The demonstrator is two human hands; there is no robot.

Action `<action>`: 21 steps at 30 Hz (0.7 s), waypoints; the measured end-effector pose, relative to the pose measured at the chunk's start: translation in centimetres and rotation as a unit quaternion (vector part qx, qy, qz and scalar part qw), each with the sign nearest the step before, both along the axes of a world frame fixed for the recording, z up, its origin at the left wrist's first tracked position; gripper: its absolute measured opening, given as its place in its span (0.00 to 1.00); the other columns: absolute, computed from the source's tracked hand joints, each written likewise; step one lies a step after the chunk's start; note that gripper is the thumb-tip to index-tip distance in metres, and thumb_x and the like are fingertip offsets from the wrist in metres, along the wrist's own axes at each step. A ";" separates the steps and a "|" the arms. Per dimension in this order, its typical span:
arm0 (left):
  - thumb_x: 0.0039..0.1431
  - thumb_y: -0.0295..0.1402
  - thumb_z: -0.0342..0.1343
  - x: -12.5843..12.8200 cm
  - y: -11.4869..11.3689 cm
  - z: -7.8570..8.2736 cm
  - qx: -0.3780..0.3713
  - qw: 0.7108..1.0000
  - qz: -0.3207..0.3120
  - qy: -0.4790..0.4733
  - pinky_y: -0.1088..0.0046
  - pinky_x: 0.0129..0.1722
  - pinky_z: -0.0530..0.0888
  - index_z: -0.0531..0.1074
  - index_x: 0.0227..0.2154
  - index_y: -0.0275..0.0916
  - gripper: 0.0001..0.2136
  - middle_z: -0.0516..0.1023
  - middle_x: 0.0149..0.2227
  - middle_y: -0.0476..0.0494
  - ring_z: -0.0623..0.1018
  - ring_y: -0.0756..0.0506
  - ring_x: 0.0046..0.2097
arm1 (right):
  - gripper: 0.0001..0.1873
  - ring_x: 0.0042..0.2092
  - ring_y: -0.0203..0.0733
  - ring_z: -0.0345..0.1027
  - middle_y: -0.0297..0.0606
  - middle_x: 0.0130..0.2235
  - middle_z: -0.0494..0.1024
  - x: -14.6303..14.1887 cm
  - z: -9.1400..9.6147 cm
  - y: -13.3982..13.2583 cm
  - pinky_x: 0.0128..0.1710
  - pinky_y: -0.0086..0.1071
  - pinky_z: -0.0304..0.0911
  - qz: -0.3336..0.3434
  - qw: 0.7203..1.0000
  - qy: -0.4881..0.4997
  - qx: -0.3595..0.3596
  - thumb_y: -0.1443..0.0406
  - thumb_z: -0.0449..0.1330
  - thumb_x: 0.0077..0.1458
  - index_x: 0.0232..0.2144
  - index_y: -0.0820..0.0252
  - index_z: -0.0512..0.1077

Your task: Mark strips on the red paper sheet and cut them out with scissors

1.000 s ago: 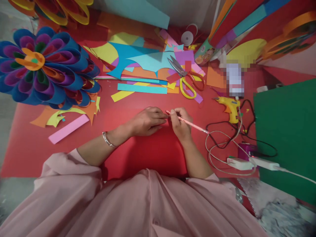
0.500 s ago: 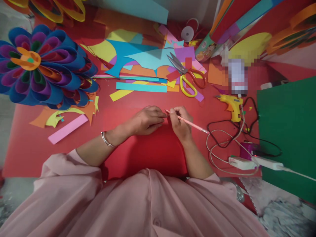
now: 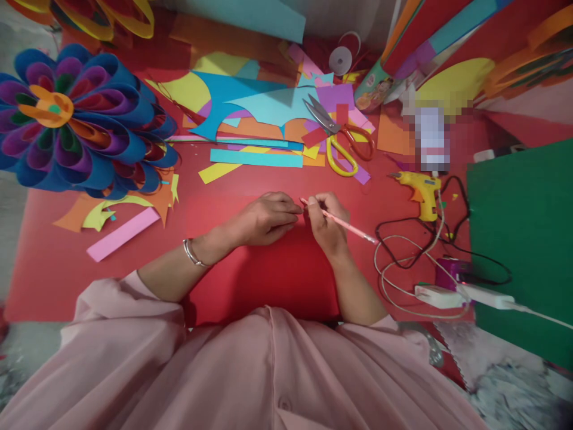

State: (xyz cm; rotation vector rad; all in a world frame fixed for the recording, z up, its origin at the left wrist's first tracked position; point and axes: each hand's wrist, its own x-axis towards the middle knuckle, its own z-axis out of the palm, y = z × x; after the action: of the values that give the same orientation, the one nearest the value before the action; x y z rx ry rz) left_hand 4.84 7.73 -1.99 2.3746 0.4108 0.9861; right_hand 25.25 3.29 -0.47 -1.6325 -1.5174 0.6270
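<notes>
My right hand [image 3: 327, 222] is closed around a thin pink pencil [image 3: 351, 227] whose tip points left, toward my other hand. My left hand [image 3: 265, 218] rests on a sheet of red paper [image 3: 268, 275] in front of me, fingers curled and pressed down on it, fingertips meeting the pencil tip. A bracelet sits on my left wrist. Pink sleeves cover both forearms near my body.
Yellow and red-handled scissors [image 3: 336, 138] lie among cut paper scraps beyond my hands. A big blue and purple paper flower [image 3: 71, 125] fills the left. A yellow glue gun [image 3: 419, 190], tangled cables [image 3: 416, 263] and a green sheet [image 3: 523, 239] are at the right.
My hands and the pencil stay where they were; only my view has shifted slightly.
</notes>
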 end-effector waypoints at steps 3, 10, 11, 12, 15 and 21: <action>0.73 0.32 0.55 -0.1 0.0 -0.1 -0.006 1.000 0.000 -0.004 0.55 0.52 0.80 0.81 0.46 0.43 0.09 0.88 0.49 0.37 0.83 0.39 0.53 | 0.17 0.32 0.40 0.73 0.31 0.29 0.77 0.0 -0.2 -0.1 0.37 0.35 0.70 -0.004 1.000 0.017 -0.005 0.50 0.57 0.68 0.31 0.52 0.69; 0.72 0.32 0.57 -0.1 0.0 -0.3 0.007 1.000 0.005 0.018 0.53 0.51 0.81 0.81 0.46 0.42 0.08 0.87 0.51 0.37 0.83 0.38 0.53 | 0.20 0.30 0.37 0.77 0.31 0.34 0.82 0.6 -1.8 0.2 0.33 0.32 0.75 -0.012 0.981 0.187 -0.041 0.44 0.59 0.69 0.39 0.52 0.70; 0.72 0.32 0.57 -0.1 0.0 -0.2 0.013 1.000 0.004 0.019 0.54 0.51 0.81 0.81 0.46 0.42 0.08 0.87 0.50 0.37 0.83 0.38 0.53 | 0.20 0.29 0.36 0.77 0.31 0.33 0.82 0.7 -1.9 0.4 0.33 0.32 0.76 -0.013 0.979 0.197 -0.040 0.45 0.59 0.68 0.38 0.52 0.70; 0.72 0.32 0.57 -0.1 0.0 -0.1 0.019 1.000 0.004 0.018 0.54 0.52 0.81 0.81 0.45 0.42 0.08 0.88 0.49 0.37 0.83 0.38 0.53 | 0.19 0.29 0.36 0.77 0.30 0.32 0.81 0.7 -2.1 0.5 0.32 0.32 0.76 -0.016 0.978 0.206 -0.040 0.45 0.60 0.68 0.38 0.53 0.70; 0.73 0.32 0.56 -0.6 0.0 0.6 0.041 0.999 0.005 0.034 0.54 0.52 0.81 0.81 0.43 0.41 0.08 0.88 0.47 0.37 0.84 0.38 0.52 | 0.19 0.27 0.35 0.76 0.29 0.29 0.80 0.5 -2.1 0.8 0.30 0.31 0.75 -0.033 0.971 0.232 -0.044 0.46 0.62 0.65 0.36 0.53 0.69; 0.73 0.32 0.54 -3.2 -0.5 2.6 0.108 0.988 0.005 0.112 0.58 0.46 0.80 0.81 0.44 0.40 0.10 0.87 0.51 0.37 0.84 0.40 0.46 | 0.18 0.26 0.35 0.75 0.29 0.28 0.80 0.2 -1.5 0.9 0.28 0.29 0.74 -0.041 0.965 0.253 -0.050 0.48 0.63 0.63 0.34 0.54 0.69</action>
State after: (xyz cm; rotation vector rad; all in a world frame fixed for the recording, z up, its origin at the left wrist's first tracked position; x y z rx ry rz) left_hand 1.63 7.21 0.64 2.6953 0.4167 0.8067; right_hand 25.40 4.18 -1.97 -1.4524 -1.0532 0.9984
